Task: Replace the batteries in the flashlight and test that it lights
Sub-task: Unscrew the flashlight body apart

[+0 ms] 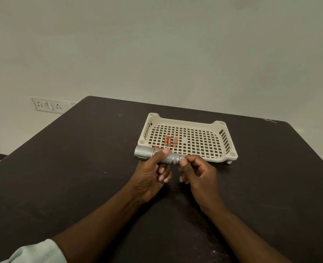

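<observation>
A silver flashlight is held level above the dark table, its wide head pointing left. My left hand grips its barrel, thumb on top. My right hand pinches the tail end of the flashlight with thumb and fingertips. Just behind the flashlight, three small orange batteries lie side by side in the left part of a cream perforated tray.
The dark table runs to a pale wall behind. A white socket panel is on the wall at the left, beyond the table's edge. A pale sleeve shows at the bottom left.
</observation>
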